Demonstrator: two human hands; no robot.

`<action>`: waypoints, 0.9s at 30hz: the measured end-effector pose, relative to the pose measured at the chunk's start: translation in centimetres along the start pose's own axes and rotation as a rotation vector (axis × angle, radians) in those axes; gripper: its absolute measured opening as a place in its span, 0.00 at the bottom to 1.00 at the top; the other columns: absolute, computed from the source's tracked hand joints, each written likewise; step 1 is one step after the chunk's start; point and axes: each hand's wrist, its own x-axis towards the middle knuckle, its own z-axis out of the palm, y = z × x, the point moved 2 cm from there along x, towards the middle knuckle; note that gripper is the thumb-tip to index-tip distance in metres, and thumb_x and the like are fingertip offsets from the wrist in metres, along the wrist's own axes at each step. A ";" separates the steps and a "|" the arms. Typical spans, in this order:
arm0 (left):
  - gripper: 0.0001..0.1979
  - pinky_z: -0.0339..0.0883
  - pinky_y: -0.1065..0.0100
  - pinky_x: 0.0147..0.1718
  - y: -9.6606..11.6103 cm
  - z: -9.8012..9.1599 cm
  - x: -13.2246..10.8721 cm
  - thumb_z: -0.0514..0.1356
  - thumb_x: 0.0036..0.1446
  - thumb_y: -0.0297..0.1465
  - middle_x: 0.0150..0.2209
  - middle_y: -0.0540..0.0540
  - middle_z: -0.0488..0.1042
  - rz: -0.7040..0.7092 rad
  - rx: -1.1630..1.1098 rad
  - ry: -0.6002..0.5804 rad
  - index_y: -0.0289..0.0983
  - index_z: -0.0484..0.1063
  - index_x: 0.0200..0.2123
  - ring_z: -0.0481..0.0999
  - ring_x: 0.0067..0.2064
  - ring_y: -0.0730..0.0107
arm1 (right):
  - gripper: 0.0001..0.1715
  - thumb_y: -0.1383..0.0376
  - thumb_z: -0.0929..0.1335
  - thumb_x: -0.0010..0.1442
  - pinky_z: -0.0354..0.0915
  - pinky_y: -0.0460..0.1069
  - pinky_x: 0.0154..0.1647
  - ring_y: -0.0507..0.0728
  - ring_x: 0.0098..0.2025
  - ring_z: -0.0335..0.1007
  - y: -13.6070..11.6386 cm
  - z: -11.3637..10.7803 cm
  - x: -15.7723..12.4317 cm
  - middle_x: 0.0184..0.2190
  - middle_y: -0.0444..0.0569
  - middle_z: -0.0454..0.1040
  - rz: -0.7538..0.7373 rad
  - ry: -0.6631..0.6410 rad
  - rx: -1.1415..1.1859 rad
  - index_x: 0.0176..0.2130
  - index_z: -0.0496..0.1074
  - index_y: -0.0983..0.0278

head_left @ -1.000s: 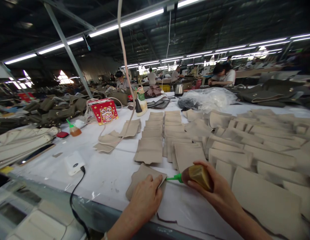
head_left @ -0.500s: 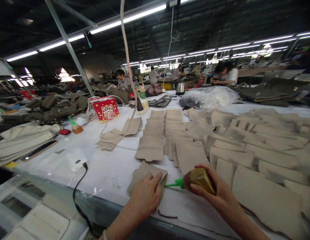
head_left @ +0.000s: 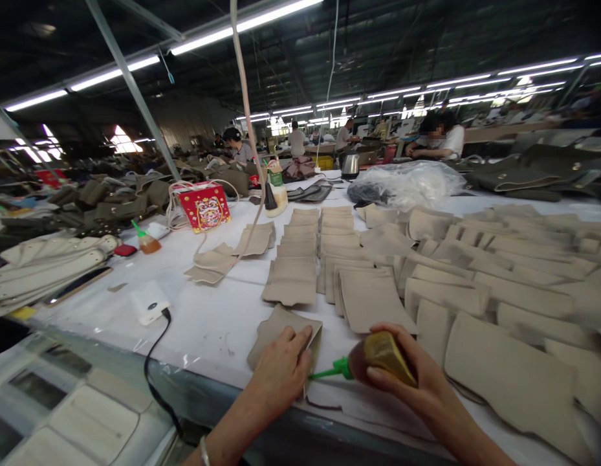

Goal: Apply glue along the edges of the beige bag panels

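A squeeze bottle [head_left: 385, 359], tinted brownish yellow, lies tilted nearly sideways above the near edge of the table [head_left: 207, 349], its level unclear. A second bottle [head_left: 149, 244], toward the table's left edge, holds orange-brown liquid. The right hand [head_left: 419, 369] reaches in from the right, its fingers wrapped around the first bottle, the green nozzle [head_left: 334, 369] pointing left at a beige piece [head_left: 270, 329] near the table's near edge. The left hand [head_left: 282, 366] rests palm down on that piece, fingers partly bent; whether they pinch it cannot be told.
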 end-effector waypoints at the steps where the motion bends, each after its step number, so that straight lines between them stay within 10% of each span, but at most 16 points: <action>1: 0.24 0.63 0.66 0.47 0.0 0.0 0.0 0.45 0.62 0.33 0.45 0.44 0.70 -0.003 -0.005 0.000 0.42 0.61 0.61 0.72 0.46 0.64 | 0.29 0.52 0.71 0.56 0.63 0.50 0.43 0.61 0.41 0.69 -0.1 0.0 -0.1 0.41 0.45 0.71 0.004 0.031 -0.007 0.52 0.62 0.60; 27: 0.23 0.63 0.66 0.47 -0.3 0.4 -0.2 0.45 0.63 0.33 0.45 0.43 0.69 0.000 -0.035 0.013 0.42 0.61 0.60 0.72 0.45 0.64 | 0.32 0.50 0.72 0.55 0.66 0.52 0.40 0.63 0.39 0.70 0.7 0.6 -0.7 0.40 0.47 0.71 0.011 -0.029 0.055 0.52 0.62 0.60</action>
